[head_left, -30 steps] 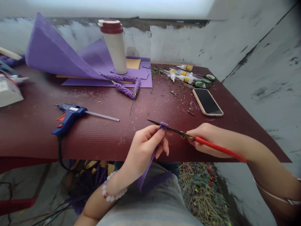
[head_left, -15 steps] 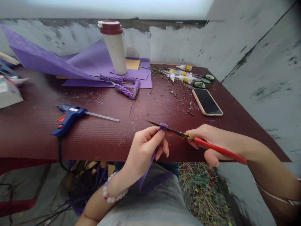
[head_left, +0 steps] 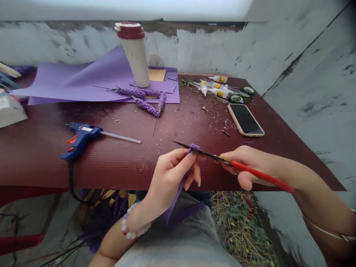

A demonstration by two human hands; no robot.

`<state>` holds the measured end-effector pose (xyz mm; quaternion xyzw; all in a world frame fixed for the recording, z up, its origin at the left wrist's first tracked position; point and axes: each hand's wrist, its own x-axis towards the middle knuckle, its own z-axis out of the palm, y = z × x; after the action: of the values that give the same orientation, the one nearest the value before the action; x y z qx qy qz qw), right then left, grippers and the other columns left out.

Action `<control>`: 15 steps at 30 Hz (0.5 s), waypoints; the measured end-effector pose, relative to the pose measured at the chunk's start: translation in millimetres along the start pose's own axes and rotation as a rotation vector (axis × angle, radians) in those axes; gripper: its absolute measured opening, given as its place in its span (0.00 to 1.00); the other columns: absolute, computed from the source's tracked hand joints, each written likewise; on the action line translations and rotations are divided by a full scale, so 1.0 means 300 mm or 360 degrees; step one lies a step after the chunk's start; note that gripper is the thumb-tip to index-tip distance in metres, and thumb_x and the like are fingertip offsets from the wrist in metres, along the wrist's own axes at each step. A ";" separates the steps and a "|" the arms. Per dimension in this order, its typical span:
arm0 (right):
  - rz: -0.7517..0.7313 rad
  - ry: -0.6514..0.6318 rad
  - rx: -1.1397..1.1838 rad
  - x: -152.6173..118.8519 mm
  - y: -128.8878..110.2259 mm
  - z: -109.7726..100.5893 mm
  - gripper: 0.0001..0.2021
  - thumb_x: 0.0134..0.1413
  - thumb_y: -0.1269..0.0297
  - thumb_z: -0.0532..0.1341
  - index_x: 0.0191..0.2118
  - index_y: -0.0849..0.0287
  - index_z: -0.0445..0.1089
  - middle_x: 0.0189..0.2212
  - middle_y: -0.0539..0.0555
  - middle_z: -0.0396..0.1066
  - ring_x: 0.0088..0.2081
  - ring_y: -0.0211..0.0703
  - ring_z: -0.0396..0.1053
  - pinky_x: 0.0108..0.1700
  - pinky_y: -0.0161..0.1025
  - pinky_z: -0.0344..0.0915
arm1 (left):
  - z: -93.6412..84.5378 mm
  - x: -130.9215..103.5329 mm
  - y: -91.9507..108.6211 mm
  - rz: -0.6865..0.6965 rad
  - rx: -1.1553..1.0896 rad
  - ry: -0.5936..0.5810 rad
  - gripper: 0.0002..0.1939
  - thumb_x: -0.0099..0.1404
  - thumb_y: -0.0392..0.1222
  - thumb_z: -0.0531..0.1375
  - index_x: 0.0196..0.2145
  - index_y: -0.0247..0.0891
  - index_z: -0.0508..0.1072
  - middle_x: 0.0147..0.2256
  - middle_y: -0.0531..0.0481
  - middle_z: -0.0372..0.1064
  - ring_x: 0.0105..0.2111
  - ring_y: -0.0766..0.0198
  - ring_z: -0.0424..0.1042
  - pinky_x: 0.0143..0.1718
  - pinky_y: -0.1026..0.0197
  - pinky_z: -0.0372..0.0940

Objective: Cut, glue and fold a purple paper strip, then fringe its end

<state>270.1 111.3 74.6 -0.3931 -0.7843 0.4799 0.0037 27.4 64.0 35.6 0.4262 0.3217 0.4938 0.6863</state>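
Observation:
My left hand (head_left: 176, 172) pinches a purple strip (head_left: 174, 204) between thumb and fingers near the table's front edge. The strip's top end shows folded above my thumb, while the rest hangs down toward my lap. In my right hand (head_left: 244, 163) are red-handled scissors (head_left: 261, 175), their dark blades pointing left. The blades lie across the strip's upper end, close to my left fingertips. Whether they cut into it I cannot tell. My right fingers are partly hidden behind the handle.
On the maroon table (head_left: 116, 170) lie a blue glue gun (head_left: 83, 137), purple sheets (head_left: 69, 81), a purple flower piece (head_left: 147, 105), a phone (head_left: 246, 119), glue bottles (head_left: 219, 92) and green tape (head_left: 236, 99). A lidded cup (head_left: 136, 59) stands on the sheets. Stem scraps fill the space below the table.
The raised left part of the purple sheet has dropped flatter onto the table. Both hands and the scissors have barely moved.

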 end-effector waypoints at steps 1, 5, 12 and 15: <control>-0.0002 -0.0003 0.0000 -0.001 0.000 0.000 0.40 0.36 0.16 0.54 0.27 0.56 0.56 0.23 0.44 0.53 0.26 0.36 0.48 0.25 0.36 0.48 | 0.001 0.000 0.000 0.0005 -0.0014 -0.0007 0.13 0.72 0.45 0.62 0.36 0.34 0.80 0.20 0.53 0.71 0.15 0.75 0.59 0.17 0.68 0.50; -0.0006 -0.0025 0.0024 0.000 0.004 0.000 0.39 0.38 0.17 0.54 0.27 0.56 0.57 0.23 0.44 0.54 0.26 0.35 0.48 0.25 0.36 0.48 | 0.001 0.000 -0.001 0.0015 -0.0058 -0.0030 0.12 0.73 0.44 0.61 0.35 0.34 0.79 0.21 0.53 0.72 0.15 0.75 0.59 0.17 0.69 0.50; 0.0023 -0.0008 -0.0013 -0.005 0.003 -0.001 0.38 0.41 0.20 0.59 0.27 0.56 0.58 0.23 0.44 0.54 0.26 0.36 0.48 0.25 0.35 0.47 | -0.007 0.003 0.000 0.0039 0.0020 -0.0094 0.12 0.75 0.44 0.59 0.36 0.35 0.75 0.21 0.54 0.71 0.15 0.75 0.57 0.17 0.68 0.49; 0.0128 0.0121 -0.0220 -0.015 -0.039 0.001 0.33 0.41 0.30 0.70 0.30 0.56 0.61 0.25 0.45 0.60 0.26 0.37 0.53 0.27 0.36 0.51 | -0.011 0.008 -0.001 0.0118 0.0190 -0.0072 0.13 0.75 0.44 0.58 0.34 0.35 0.73 0.20 0.57 0.64 0.18 0.74 0.56 0.19 0.67 0.49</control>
<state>265.9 105.6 84.9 -0.4415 -0.7984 0.4092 -0.0128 25.4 67.0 34.0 0.4890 0.3190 0.4889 0.6481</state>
